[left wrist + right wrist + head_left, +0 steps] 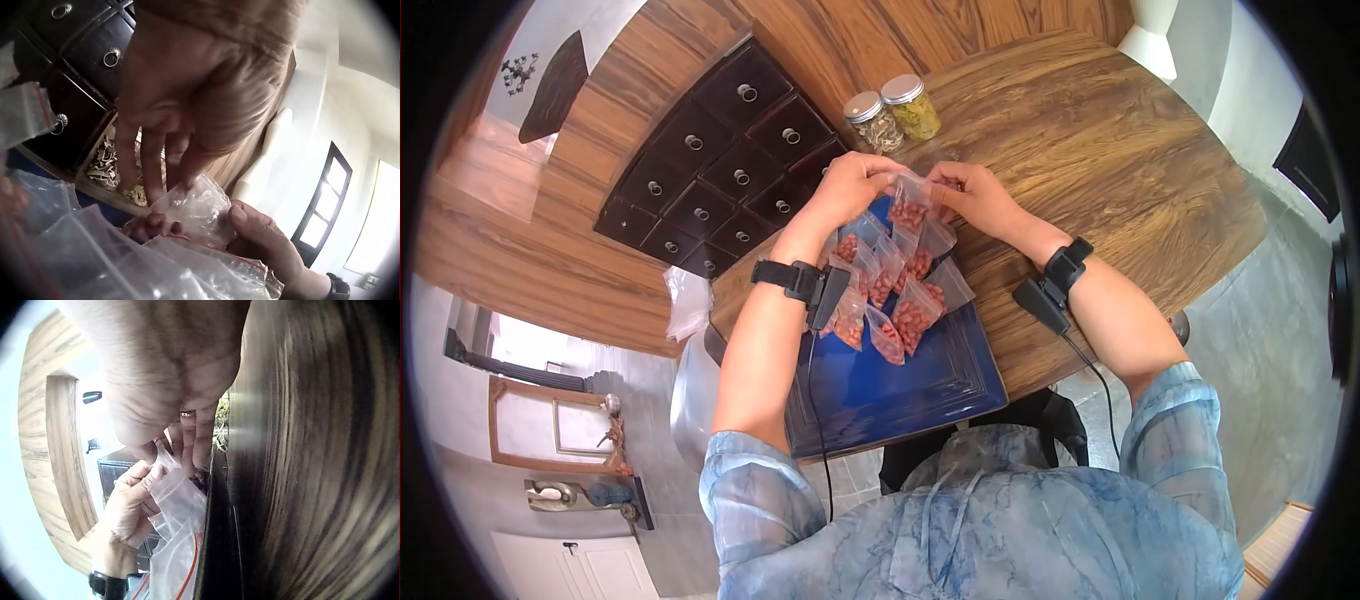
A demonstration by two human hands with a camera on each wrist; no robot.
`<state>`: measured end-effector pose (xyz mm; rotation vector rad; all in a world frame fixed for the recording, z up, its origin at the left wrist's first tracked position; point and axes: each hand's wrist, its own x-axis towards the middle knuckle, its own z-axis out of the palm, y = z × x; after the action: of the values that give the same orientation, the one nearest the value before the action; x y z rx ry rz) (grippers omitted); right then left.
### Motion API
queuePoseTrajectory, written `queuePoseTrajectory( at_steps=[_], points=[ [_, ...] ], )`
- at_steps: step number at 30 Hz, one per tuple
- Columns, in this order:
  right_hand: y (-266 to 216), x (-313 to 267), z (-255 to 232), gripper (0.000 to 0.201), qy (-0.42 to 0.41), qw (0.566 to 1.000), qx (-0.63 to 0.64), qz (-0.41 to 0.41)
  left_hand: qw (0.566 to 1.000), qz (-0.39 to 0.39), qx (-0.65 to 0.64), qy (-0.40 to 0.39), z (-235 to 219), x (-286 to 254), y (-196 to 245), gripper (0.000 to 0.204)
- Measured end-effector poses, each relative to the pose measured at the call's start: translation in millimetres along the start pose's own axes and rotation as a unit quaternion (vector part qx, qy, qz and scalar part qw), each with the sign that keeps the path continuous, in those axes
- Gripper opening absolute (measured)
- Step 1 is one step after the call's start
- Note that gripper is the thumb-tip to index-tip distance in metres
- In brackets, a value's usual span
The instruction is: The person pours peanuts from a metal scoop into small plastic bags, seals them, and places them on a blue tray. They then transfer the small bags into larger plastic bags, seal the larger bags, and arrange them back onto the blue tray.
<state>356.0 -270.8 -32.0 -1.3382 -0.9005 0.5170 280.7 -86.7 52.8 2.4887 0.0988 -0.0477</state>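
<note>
At the far end of the blue tray point(870, 395), both hands pinch the top of a clear zip bag with red pieces point(907, 214). The left hand point(852, 188) holds its left side and the right hand point(983, 203) its right side. In the left wrist view the left hand point(194, 94) and right hand point(269, 244) meet at the clear plastic point(203, 209). The right wrist view has the right hand point(175, 369) and left hand point(128, 515) at the bag's narrow top point(178, 490). Several similar filled bags point(916, 315) lie on the tray just nearer the body.
Two lidded jars point(874, 124) point(912, 108) stand beyond the hands on the wooden table point(1100, 130). A dark cabinet of small drawers point(720, 160) is at the left, with clear plastic bags point(689, 300) hanging near its lower corner. Cables run from both wrist cameras.
</note>
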Motion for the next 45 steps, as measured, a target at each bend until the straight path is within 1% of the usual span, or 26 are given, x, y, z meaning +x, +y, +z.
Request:
queuePoseTrajectory(
  at_steps=[2, 5, 8, 9, 12, 15, 17, 18, 19, 20, 21, 22, 24, 27, 30, 31, 34, 35, 37, 38, 40, 41, 43, 45],
  points=[
    [2.6, 1.5, -0.2, 0.013, -0.002, 1.000, -0.005, -0.004, 0.999, -0.023, 0.031, 0.014, -0.1, -6.1, 4.0, 0.020],
    [2.8, 1.4, -0.2, 0.013, -0.002, 1.000, 0.004, 0.003, 0.993, 0.059, 0.062, 0.075, 3.5, -12.0, -1.8, 0.024],
    [3.7, 1.7, -0.9, 0.013, 0.000, 1.000, 0.013, 0.012, 0.992, 0.049, 0.032, 0.110, -3.4, -20.3, -0.3, 0.027],
    [5.1, 2.4, -1.9, 0.012, 0.001, 1.000, 0.015, 0.014, 0.992, 0.043, 0.049, 0.111, -8.8, -29.1, 5.3, 0.029],
    [10.2, 4.1, -3.7, 0.011, -0.005, 1.000, 0.027, 0.007, 0.980, 0.067, 0.069, 0.176, -19.0, -59.9, 2.3, 0.025],
    [14.1, 6.0, -5.1, 0.010, -0.010, 0.999, 0.036, 0.015, 0.964, 0.016, 0.155, 0.215, -22.3, -120.4, 14.4, 0.024],
    [15.2, 6.1, -4.8, 0.010, -0.003, 0.999, 0.046, 0.020, 0.965, -0.025, 0.149, 0.214, -11.4, -167.5, 35.6, 0.020],
    [15.8, 5.7, -4.8, 0.009, 0.001, 0.998, 0.051, 0.023, 0.969, -0.068, 0.113, 0.208, -0.2, -191.7, 40.5, 0.018],
    [15.9, 5.8, -5.2, 0.009, 0.004, 0.998, 0.061, 0.025, 0.980, -0.033, 0.083, 0.178, 10.2, -213.9, 39.3, 0.017],
    [15.9, 5.4, -5.1, 0.009, 0.006, 0.997, 0.071, 0.029, 0.989, -0.047, 0.064, 0.127, 18.8, -232.3, 52.6, 0.017],
    [15.7, 5.1, -4.7, 0.008, 0.006, 0.996, 0.080, 0.032, 0.994, -0.007, 0.068, 0.084, 29.1, -247.8, 51.6, 0.020],
    [14.7, 5.0, -4.3, 0.008, 0.005, 0.996, 0.084, 0.037, 0.998, -0.027, 0.039, 0.041, 38.9, -262.7, 51.8, 0.025],
    [11.4, 4.1, -3.2, 0.006, 0.001, 0.995, 0.088, 0.046, 1.000, -0.031, 0.003, 0.006, 58.6, -283.2, 42.3, 0.033],
    [2.0, 5.1, 0.9, 0.006, 0.013, 0.996, 0.078, 0.039, 0.997, -0.023, 0.013, 0.071, 79.4, -291.8, 26.6, 0.035],
    [-14.3, 10.1, 0.9, 0.006, 0.030, 0.998, 0.055, 0.018, 0.994, 0.035, -0.030, 0.096, 91.5, -290.4, 15.6, 0.031],
    [-20.7, 14.2, 0.4, 0.007, 0.050, 0.998, 0.044, 0.007, 0.992, 0.066, -0.013, 0.103, 95.2, -289.6, 13.6, 0.028],
    [-48.8, 30.0, -5.9, 0.009, 0.039, 0.997, 0.022, -0.063, 0.992, 0.069, 0.001, 0.105, 97.5, -290.1, 10.4, 0.028],
    [-66.5, 33.1, -1.6, 0.009, 0.049, 0.997, 0.014, -0.063, 0.991, 0.073, 0.004, 0.108, 97.1, -290.1, 9.7, 0.028],
    [-101.9, 36.2, 11.0, 0.010, 0.028, 0.995, 0.000, -0.092, 0.991, 0.082, 0.009, 0.106, 101.7, -287.7, 10.5, 0.028],
    [-116.1, 34.7, 18.7, 0.011, 0.020, 0.994, -0.011, -0.103, 0.988, 0.094, 0.016, 0.125, 107.1, -285.3, 10.8, 0.030],
    [-139.4, 25.5, 33.8, 0.012, -0.030, 0.992, -0.021, -0.118, 0.979, 0.116, 0.030, 0.164, 121.0, -277.2, 13.4, 0.033],
    [-147.9, 22.4, 39.4, 0.012, -0.054, 0.990, -0.024, -0.126, 0.978, 0.111, 0.033, 0.175, 125.9, -271.4, 16.4, 0.033],
    [-156.6, 15.0, 46.0, 0.013, -0.052, 0.990, -0.045, -0.123, 0.974, 0.100, 0.038, 0.199, 135.9, -255.3, 24.0, 0.033],
    [-164.4, 5.0, 48.3, 0.013, -0.060, 0.988, -0.066, -0.123, 0.966, 0.077, 0.024, 0.246, 149.8, -236.5, 29.4, 0.033]
  ],
)
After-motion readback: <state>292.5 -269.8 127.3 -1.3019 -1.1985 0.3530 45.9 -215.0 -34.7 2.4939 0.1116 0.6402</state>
